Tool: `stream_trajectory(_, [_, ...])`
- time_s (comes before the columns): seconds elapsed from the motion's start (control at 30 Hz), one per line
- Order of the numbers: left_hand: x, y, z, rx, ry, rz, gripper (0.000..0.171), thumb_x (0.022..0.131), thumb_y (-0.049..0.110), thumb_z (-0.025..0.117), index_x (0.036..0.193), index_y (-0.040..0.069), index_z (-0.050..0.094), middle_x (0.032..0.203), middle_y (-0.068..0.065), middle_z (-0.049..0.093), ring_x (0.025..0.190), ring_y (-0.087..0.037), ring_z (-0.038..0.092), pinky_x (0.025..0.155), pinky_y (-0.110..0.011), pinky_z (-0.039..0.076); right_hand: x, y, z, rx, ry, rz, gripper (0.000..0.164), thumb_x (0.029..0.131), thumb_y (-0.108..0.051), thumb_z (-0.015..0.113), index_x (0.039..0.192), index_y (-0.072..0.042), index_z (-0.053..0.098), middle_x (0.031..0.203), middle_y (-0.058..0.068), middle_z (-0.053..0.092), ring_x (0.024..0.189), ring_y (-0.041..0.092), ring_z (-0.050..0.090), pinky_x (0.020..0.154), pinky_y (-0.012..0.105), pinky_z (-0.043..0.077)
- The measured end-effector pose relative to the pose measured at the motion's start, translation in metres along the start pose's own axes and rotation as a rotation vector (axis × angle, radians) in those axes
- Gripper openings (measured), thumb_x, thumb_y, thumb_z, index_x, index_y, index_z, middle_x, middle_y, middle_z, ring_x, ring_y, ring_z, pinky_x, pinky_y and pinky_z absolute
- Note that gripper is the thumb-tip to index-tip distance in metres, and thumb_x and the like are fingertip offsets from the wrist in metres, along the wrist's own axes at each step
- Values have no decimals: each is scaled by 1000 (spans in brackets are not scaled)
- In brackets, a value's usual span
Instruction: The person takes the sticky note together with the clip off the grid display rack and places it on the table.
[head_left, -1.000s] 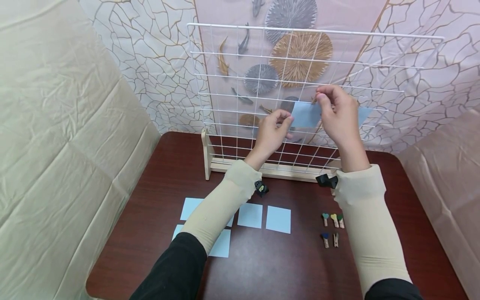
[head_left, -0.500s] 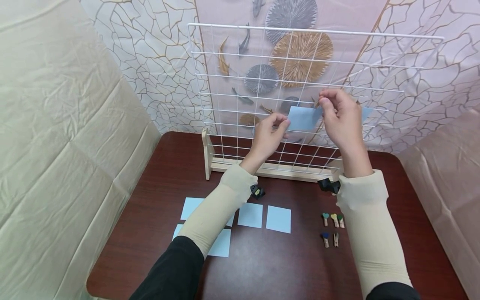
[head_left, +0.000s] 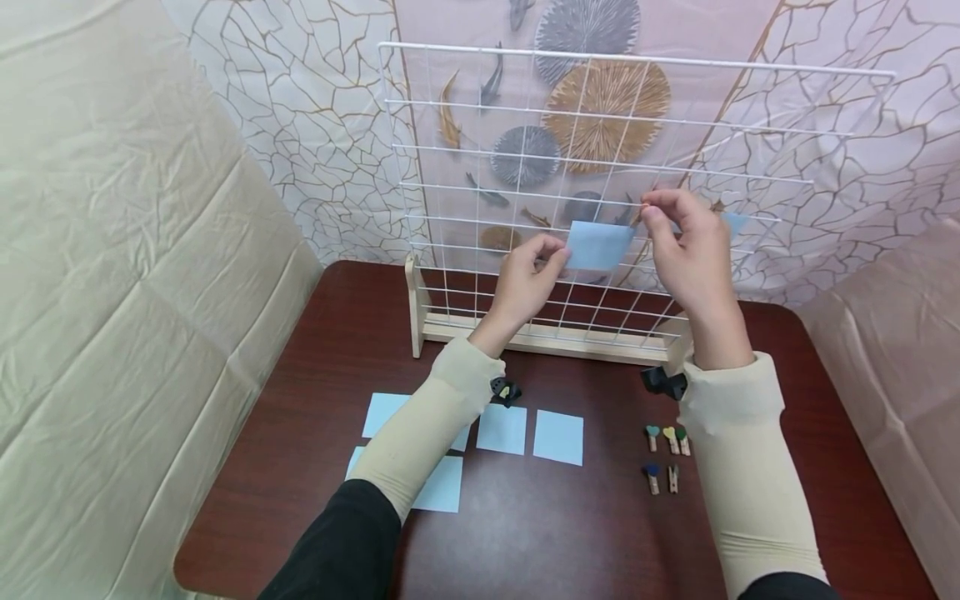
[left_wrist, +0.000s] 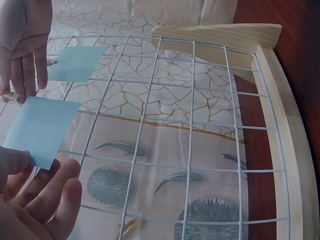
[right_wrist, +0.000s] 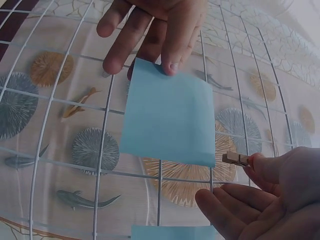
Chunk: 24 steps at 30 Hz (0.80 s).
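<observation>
My left hand (head_left: 528, 275) pinches a square sheet of blue paper (head_left: 598, 246) by one edge, in front of the white wire grid (head_left: 491, 221). Between the thumb and finger of my right hand (head_left: 693, 250) is a small wooden clothespin (right_wrist: 236, 159), beside a corner of that sheet; a narrow gap seems to part them in the right wrist view. Another blue sheet (left_wrist: 77, 63) hangs on the grid, partly behind my right hand in the head view. A clip (head_left: 717, 206) shows at its top.
Several blue sheets (head_left: 558, 437) lie on the dark red table (head_left: 525, 533), some covered by my left sleeve. To the right lie several clothespins (head_left: 652, 479), most with coloured heart tops. A wooden base (head_left: 540, 340) holds the grid upright. Patterned cloth hangs behind it.
The left hand has drawn the held sheet left and down. My right hand has dropped slightly and shifted right with the clothespin, so more of the sheet shows between the hands.
</observation>
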<state>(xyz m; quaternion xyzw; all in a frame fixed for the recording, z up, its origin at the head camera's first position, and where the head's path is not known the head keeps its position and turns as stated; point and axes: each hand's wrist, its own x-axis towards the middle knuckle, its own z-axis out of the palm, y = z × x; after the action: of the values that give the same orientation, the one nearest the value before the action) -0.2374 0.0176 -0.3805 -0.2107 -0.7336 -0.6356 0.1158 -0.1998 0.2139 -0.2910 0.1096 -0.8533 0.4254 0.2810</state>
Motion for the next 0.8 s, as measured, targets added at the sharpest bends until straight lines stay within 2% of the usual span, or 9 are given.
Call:
stream_trajectory(0.23, [-3,1,-3,24,10,15,16,105,10,64,109,-4,71,99,-17,75,85,-35,76,72,-23,58,-3,0,-2,-3,-7,-24,26,109,-15,59,118,6,72,133,16,71,134,21,61,90,14,53])
stream_trajectory(0.33, [-6,1,-4,52,21,16,17,105,12,65,109,-2,73,99,-14,74,85,-30,75,75,-21,56,-5,0,-2,5,-7,-31,26,109,-14,59,117,6,71,137,15,69,135,22,61,89,13,52])
stream_trajectory(0.5, [-11,1,-7,105,24,54,18,105,13,65,108,-1,74,97,-12,74,88,-22,66,80,-20,51,-11,2,-3,16,-11,-40,25,108,-12,60,117,8,71,141,15,66,135,26,61,86,9,50])
stream_trajectory(0.73, [-20,-2,-10,139,42,85,19,104,14,67,109,-1,76,106,-13,76,99,-22,68,82,-27,54,-18,4,-2,35,-17,-56,23,107,-10,62,117,8,72,140,15,67,133,27,62,82,7,49])
stream_trajectory(0.8, [-23,-3,-11,135,38,95,19,103,13,67,110,-2,77,106,-14,76,96,-22,68,81,-28,55,-20,5,-2,39,-18,-61,23,106,-9,63,117,8,72,139,14,67,132,27,63,83,7,49])
